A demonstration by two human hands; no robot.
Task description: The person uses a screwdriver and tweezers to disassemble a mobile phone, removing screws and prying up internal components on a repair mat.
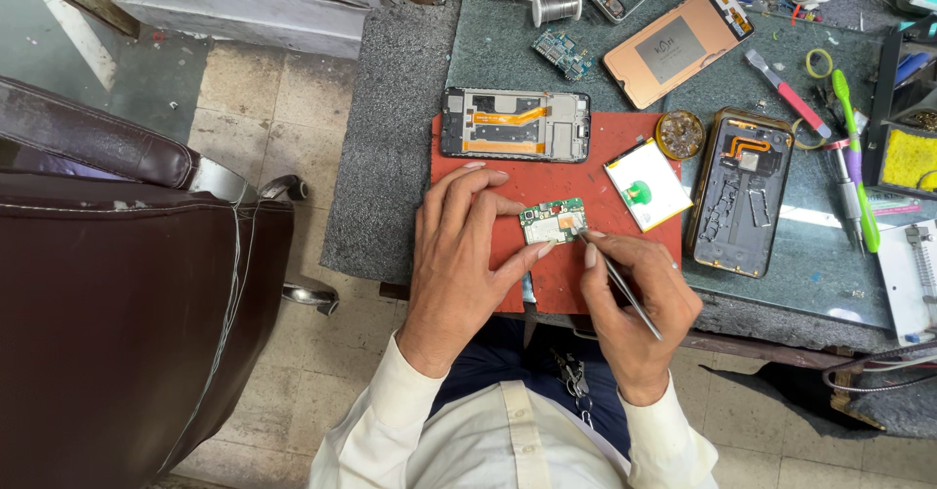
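While held: left hand (459,255) pinches circuit board (552,222) edges.
Right hand (639,299): closed on tweezers (620,284).
Handling: likely light, stiff, fragile; grip edges.

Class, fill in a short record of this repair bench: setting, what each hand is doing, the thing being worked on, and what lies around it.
Setting: cluttered workbench with a red mat, seen from above
Left hand: holds a small green circuit board by its edges
Right hand: grips metal tweezers, tip touching the board
Behind the mat: opened phone frame
Right of hands: white square part with green spot, second opened phone body
Far bench: copper-coloured back panel, solder spool
Left: dark brown chair
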